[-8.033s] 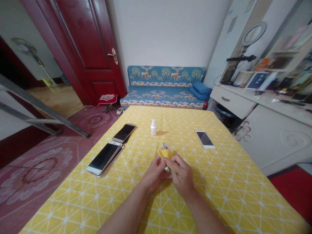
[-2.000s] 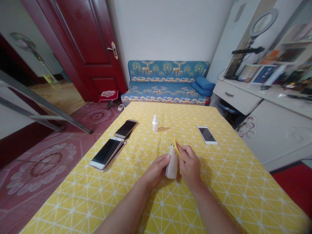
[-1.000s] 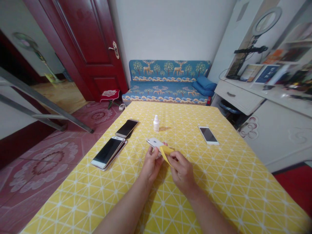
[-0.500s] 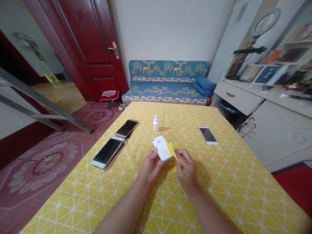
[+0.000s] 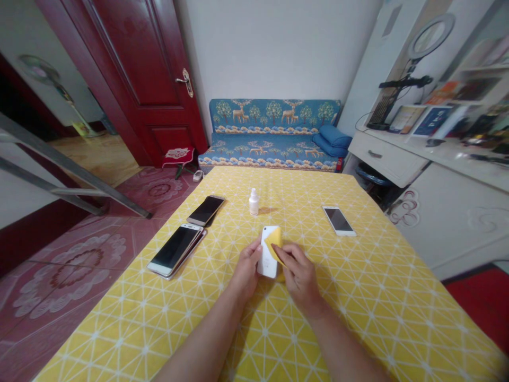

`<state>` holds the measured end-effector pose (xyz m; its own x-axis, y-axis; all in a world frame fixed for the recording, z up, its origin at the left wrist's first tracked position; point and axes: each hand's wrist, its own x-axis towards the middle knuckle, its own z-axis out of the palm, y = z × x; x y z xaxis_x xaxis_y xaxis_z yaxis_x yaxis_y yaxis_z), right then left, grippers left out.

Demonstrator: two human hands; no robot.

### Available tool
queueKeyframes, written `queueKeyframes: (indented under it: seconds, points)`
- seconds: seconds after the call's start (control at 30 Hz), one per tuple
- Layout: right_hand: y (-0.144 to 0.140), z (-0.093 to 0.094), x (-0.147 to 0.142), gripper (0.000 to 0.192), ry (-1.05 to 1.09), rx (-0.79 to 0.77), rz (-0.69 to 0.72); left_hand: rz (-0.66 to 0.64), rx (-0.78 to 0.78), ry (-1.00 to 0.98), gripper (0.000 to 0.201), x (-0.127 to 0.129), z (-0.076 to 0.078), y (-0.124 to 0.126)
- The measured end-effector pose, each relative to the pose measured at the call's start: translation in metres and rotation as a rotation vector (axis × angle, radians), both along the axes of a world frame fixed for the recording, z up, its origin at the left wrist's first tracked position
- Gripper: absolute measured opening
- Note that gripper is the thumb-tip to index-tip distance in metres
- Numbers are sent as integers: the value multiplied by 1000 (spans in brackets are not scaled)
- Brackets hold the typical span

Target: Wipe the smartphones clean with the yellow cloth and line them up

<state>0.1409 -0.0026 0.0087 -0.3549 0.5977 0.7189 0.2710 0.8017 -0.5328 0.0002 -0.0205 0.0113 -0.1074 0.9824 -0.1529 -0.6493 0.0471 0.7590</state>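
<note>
A white smartphone [image 5: 267, 261] is held back side up over the table, gripped along its left edge by my left hand [image 5: 247, 266]. My right hand [image 5: 300, 273] pinches a yellow cloth [image 5: 274, 241], which lies against the upper right part of the phone's back and covers some of it. Just beyond the phone, a small white spray bottle [image 5: 253, 203] stands upright on the table.
The table has a yellow patterned tablecloth [image 5: 262, 339]. Several phones lie at its left, among them a white-framed phone [image 5: 177, 249] and a dark-screened phone [image 5: 205, 210]. Another white phone [image 5: 339, 220] lies at the right. A blue sofa [image 5: 270, 143] stands behind.
My left hand has turned the phone more upright and shifted it slightly. The cloth in my right hand has moved from the phone's right edge up onto its upper back.
</note>
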Motion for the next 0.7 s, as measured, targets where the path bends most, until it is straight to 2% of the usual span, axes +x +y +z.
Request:
queueKeyframes:
  seconds: [0.1, 0.2, 0.33, 0.4, 0.53, 0.7]
  points:
    - [4, -1, 2, 51, 39, -18, -43, -37, 16, 88, 47, 1, -1, -1]
    - [4, 0, 3, 48, 80, -49, -62, -88, 77, 184, 46, 1, 6, -4]
    - [0, 3, -1, 41, 93, -78, -20, -164, 227, 363, 44, 2, 17, -11]
    - [-2, 5, -4, 40, 89, -77, 10, -205, 236, 374, 38, 4, 16, -13]
    - [-2, 7, -5, 33, 115, -109, -57, -260, 90, 188, 29, 10, 6, -14]
    - [8, 4, 7, 20, 175, -181, -345, -328, -71, -194, 35, 13, 0, -11]
